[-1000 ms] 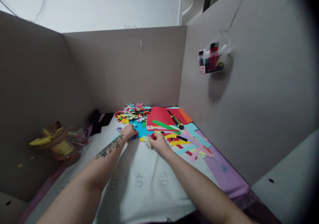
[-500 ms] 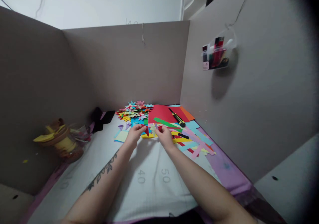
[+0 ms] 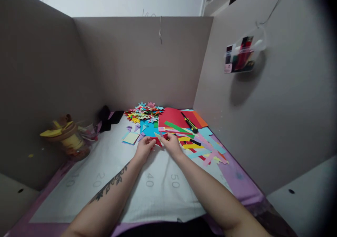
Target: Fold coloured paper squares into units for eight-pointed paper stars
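Note:
Both hands meet low over the white sheet, in the middle of the head view. My left hand (image 3: 144, 147) pinches a folded red paper piece (image 3: 158, 142). My right hand (image 3: 172, 144), close beside it, is closed on a small folded paper piece (image 3: 158, 136), pale yellow with some purple; its exact shape is partly hidden by the fingers. The two pieces touch or overlap; I cannot tell which. Just beyond the hands lies blue paper (image 3: 149, 129) with small folded bits. A stack of square notes (image 3: 131, 138) lies left of them.
A heap of folded paper stars (image 3: 143, 113) sits at the back. Red sheets (image 3: 171, 117), a yellow-black utility knife (image 3: 189, 123) and scattered paper strips (image 3: 207, 145) lie right. A pot-like container (image 3: 71, 138) hangs left, a clear bin (image 3: 244, 56) right. Grey panels (image 3: 142, 61) surround the table.
My hands have come closer together, bringing the red piece and the pale piece against each other. The camera view has shifted slightly.

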Available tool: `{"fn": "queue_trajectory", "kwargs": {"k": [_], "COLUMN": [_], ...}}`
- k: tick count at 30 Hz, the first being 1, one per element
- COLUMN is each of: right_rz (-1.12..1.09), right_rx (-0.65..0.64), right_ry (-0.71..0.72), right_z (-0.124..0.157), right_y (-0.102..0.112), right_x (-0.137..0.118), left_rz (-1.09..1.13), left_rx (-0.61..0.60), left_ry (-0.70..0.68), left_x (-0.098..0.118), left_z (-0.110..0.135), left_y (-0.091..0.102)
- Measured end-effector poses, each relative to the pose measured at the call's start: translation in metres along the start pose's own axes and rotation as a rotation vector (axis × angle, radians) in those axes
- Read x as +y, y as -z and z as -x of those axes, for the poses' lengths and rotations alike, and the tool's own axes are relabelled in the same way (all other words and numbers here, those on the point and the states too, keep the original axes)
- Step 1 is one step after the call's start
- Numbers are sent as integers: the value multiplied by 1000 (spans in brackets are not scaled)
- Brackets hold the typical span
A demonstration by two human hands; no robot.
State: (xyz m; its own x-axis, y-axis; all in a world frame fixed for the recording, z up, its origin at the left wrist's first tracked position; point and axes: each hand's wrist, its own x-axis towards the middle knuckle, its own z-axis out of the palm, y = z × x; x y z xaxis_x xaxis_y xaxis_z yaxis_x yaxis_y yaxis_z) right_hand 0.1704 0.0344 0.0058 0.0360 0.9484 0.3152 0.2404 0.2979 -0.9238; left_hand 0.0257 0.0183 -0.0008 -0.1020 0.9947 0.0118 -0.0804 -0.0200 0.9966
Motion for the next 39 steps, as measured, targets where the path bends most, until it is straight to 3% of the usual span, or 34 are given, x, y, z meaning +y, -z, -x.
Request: {"fn": "queue_trajectory", "kwargs": {"k": [17,25,39], "right_rz": [-35,-79,-231], "right_rx": [55,-42,-92], "right_ry": [-36,-98,-152], "right_z": [-1,0,-2], "right_y": [2,-5,-11], "right_x": [0,5,18], "left_rz": [16,16,161], "left_rx": [-25,-4,40], "left_ry": [-5,-3,-16], "left_x": [-2,0,-2], "left_z": [0,2,2], "left_y": [-1,-1,-4]}}
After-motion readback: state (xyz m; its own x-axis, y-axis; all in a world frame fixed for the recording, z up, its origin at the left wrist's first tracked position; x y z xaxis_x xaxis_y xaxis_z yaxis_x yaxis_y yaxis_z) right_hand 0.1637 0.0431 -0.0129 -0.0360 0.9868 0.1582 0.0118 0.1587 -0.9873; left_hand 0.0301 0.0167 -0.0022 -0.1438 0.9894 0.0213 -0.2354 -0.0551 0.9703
